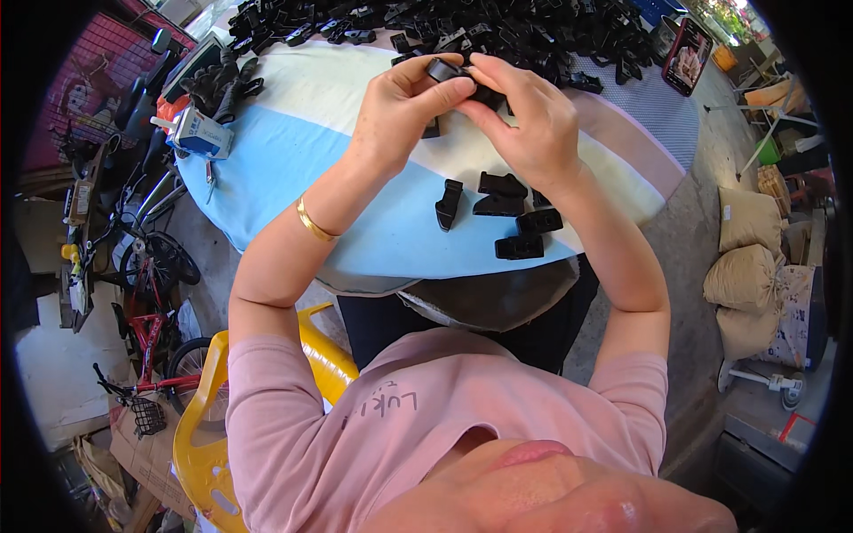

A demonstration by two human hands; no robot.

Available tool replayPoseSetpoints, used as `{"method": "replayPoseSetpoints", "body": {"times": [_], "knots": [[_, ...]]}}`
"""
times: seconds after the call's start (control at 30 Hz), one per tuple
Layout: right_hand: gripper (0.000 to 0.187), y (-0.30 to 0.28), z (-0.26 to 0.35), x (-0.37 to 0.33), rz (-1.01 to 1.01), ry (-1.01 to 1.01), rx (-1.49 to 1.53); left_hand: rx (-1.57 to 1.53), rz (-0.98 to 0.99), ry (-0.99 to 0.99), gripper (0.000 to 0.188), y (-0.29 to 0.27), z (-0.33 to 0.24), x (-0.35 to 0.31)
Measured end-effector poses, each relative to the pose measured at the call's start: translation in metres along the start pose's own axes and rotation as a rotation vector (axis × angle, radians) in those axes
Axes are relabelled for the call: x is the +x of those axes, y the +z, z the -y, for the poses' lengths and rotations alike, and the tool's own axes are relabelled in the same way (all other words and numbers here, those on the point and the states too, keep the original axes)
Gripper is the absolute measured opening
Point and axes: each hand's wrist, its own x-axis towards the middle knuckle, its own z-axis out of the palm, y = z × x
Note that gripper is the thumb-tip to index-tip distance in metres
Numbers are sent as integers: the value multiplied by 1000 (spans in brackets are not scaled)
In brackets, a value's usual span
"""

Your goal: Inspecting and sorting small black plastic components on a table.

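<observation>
Round table under a striped cloth (293, 160), in blue, cream and brown, set before the seated person. Yellow chair (200, 435) near left, partly hidden by the body. Heap of black parts (533, 40) spread across the far side of the table. Stacked tan sacks (742, 277) on the right, beyond the table edge.

Left hand (404, 107) and right hand (529, 115) raised together over the far half of the cloth, just nearer than the heap. Blue-and-white carton (203, 133) at far left; phone (687, 56) tilted at far right.

Loose cluster of black pieces (502, 185) on the cloth, near and right; a single black piece (449, 205) lies just left of it.

Held part (444, 69): black, between the two hands. Left grip narrow, thumb against fingers, on its left end. Right grip also narrow, on its right side. One piece or two: cannot tell; fingers cover the middle.
</observation>
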Motion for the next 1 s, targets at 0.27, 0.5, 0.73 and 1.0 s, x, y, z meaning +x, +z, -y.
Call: {"method": "replayPoseSetpoints", "body": {"times": [0.27, 0.5, 0.73, 1.0], "knots": [[20, -20, -48, 2, -196, 434, 383, 302, 178, 232, 37, 2, -5, -1], [21, -16, -58, -2, 117, 451, 124, 881, 572, 347, 53, 19, -7, -27], [35, -9, -58, -8, 289, 296, -125, 795, 609, 465, 54, 13, 3, -22], [34, -4, -26, 0, 177, 594, 637, -233, 108, -154, 37, 3, 7, 5]]}}
